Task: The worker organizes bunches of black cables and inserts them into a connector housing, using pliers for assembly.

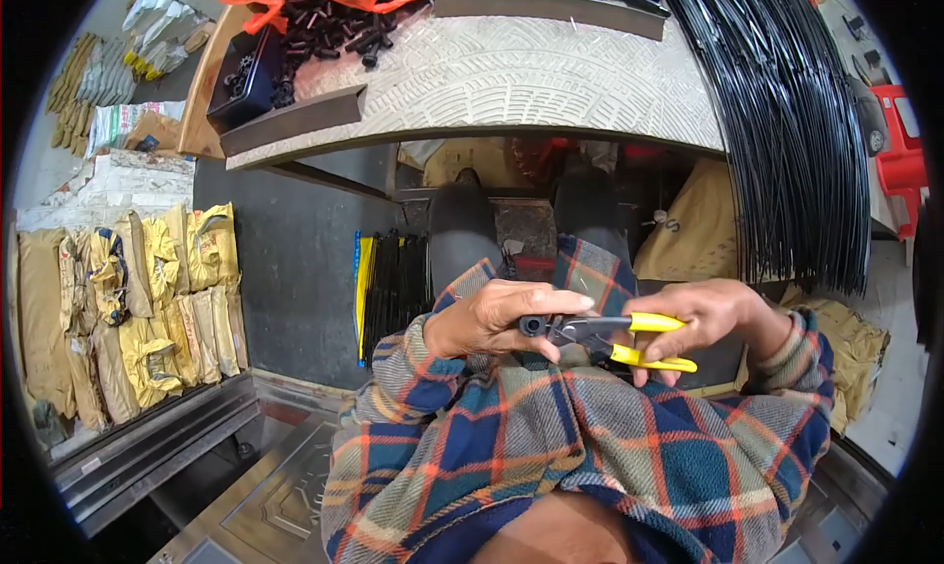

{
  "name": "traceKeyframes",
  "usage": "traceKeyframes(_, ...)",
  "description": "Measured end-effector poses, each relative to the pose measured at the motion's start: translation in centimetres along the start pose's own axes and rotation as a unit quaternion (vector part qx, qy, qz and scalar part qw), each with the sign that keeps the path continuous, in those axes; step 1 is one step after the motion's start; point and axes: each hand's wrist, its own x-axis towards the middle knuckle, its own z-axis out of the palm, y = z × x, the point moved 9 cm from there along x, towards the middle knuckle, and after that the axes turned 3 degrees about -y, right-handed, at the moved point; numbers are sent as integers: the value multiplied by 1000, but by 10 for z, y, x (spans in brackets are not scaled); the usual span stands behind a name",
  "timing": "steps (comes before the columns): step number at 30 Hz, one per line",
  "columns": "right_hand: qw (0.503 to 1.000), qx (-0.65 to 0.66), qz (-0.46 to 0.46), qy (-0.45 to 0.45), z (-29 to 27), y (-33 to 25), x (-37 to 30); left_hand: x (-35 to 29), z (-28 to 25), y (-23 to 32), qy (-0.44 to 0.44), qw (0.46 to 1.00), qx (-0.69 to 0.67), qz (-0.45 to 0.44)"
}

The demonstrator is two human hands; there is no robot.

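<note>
My right hand (703, 318) is closed around the yellow handles of a pair of pliers (656, 322), held in front of my chest. Its handles are spread apart, and its metal jaws point left toward my other hand. Between the thumb and fingers of my left hand (487, 320) is a small black tubular part (532, 325), its round hollow end showing. The pliers' jaws meet this part; whether they grip it is hard to see, since my left fingers cover some of it.
Ahead stands a textured metal bench (531, 82) with a heap of black tubular parts (334, 33) and a dark blue bin (246, 77). Long thin black rods (787, 121) hang over its right end. More rods (393, 289) stand left of my legs. Brown packages (147, 318) lie far left.
</note>
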Motion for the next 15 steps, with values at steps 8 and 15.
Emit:
traceKeyframes(8,684,-633,-118,342,-14,-50,-10,-14,-18,-15,156,984,68,-59)
traceKeyframes(15,564,-684,-148,438,-18,-74,-11,-17,-23,-16,229,970,65,-54)
